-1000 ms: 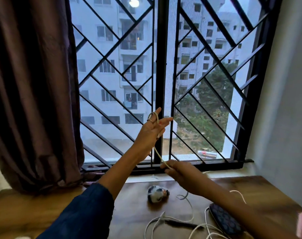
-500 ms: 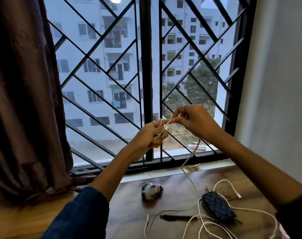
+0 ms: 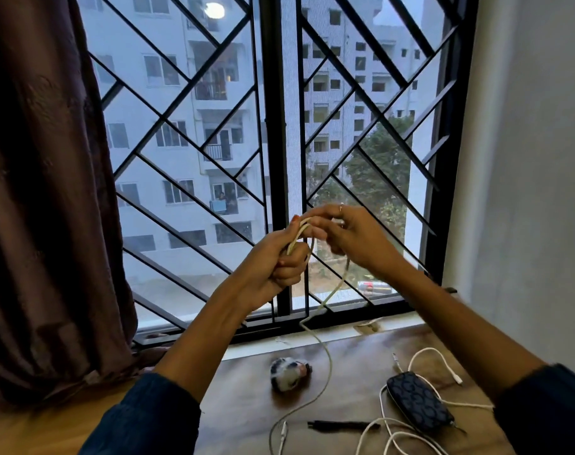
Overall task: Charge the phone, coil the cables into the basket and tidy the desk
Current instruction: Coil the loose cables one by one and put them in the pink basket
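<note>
Across the top and middle of the frame runs the window grille (image 3: 279, 142), with a curtain (image 3: 49, 192) filling the left side and a pale wall (image 3: 535, 159) on the right. My hands are raised in front of the grille, mid-frame, with nothing between them and the camera.

Low in the frame is the desk (image 3: 240, 399). On it, lower centre, lies a small black-and-white ball (image 3: 287, 374); to the lower right a dark patterned pouch (image 3: 419, 402) sits among loose white cables (image 3: 397, 435), one of them looping behind it. A thin black pen (image 3: 341, 425) lies flat at the bottom, just left of those cables.

My left hand (image 3: 276, 261) is clenched around a small loop of the cable (image 3: 327, 362), the loop's top poking up past my fingers. My right hand (image 3: 355, 238) touches the loop's top and pinches the strand there.

From my hands the cable drops nearly straight down the centre of the frame, bends at the sill, curves past the ball's right side and ends on the desk at the bottom edge, plug (image 3: 283, 433) pointing down-frame.
</note>
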Demonstrator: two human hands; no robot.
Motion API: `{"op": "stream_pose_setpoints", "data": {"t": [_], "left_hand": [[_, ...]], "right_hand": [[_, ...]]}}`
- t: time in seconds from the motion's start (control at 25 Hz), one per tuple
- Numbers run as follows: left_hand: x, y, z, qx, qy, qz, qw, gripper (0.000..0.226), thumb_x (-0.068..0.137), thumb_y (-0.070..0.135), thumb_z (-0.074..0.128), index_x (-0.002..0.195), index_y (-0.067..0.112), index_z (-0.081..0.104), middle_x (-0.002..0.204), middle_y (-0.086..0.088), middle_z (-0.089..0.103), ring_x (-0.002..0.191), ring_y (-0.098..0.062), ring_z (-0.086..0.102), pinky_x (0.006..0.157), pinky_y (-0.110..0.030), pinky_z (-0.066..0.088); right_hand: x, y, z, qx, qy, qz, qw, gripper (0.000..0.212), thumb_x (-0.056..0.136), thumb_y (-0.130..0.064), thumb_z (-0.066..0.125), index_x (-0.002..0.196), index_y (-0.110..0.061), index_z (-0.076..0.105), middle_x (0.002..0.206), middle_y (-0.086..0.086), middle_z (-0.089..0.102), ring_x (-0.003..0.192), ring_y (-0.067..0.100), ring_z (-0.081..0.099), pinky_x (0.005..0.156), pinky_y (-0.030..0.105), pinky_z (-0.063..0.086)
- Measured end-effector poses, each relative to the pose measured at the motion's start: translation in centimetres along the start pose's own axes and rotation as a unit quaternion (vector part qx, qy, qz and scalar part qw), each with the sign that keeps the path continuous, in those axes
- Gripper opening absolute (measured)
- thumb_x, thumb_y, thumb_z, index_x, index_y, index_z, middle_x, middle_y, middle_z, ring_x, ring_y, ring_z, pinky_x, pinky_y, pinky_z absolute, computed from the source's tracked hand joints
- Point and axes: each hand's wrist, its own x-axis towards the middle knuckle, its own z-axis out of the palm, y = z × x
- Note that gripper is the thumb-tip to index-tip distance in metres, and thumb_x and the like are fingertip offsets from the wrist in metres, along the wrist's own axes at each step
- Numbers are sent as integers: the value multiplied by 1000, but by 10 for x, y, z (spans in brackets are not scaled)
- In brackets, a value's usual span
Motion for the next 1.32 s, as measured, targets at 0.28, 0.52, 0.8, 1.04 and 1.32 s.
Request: {"op": "stream_pose_setpoints", "data": {"t": [0.28, 0.52, 0.8, 1.04, 1.32], "left_hand": [[16, 21, 19, -170, -29, 112, 979, 40, 94, 26, 37, 127, 6, 51, 53, 5, 47, 35, -2, 33, 39, -16, 22], [37, 44, 21, -121, 34, 172, 977, 35, 98, 18, 37, 132, 15, 44, 96, 4, 73, 96, -15, 68, 94, -38, 49], [50, 52, -11, 435, 178, 217, 856, 38, 103, 21, 32, 139, 31, 40, 146, 1, 44, 92, 0, 53, 71, -5, 37], [49, 33, -30, 477, 119, 79, 867, 44, 104, 18, 27, 147, 22, 20, 106, 1, 66, 82, -21, 64, 70, -22, 50], [31, 28, -2, 269, 34, 37, 962, 47, 104, 33, 21, 123, 5, 53, 51, 1, 50, 34, -8, 29, 42, -28, 16]], "right_hand": [[-16, 23, 32, 191, 44, 117, 974, 20, 101, -16, 41, 101, -21, 60, 74, 6, 53, 45, 12, 47, 44, 25, 40], [-21, 14, 40, 183, -87, 144, 969, 16, 100, -15, 42, 108, -15, 56, 71, 6, 58, 43, 12, 47, 43, 24, 42], [-21, 14, 9, -143, -149, 152, 967, 23, 94, -10, 50, 112, -21, 59, 75, 1, 60, 52, 10, 51, 54, 27, 49], [-5, -16, -21, -246, 3, 57, 968, 19, 95, -19, 53, 105, -13, 68, 68, -3, 56, 57, 5, 47, 50, 10, 34], [6, -38, -37, -221, 107, -28, 969, 16, 91, -22, 59, 99, -15, 71, 77, -13, 63, 57, -13, 52, 53, 1, 35]]}}
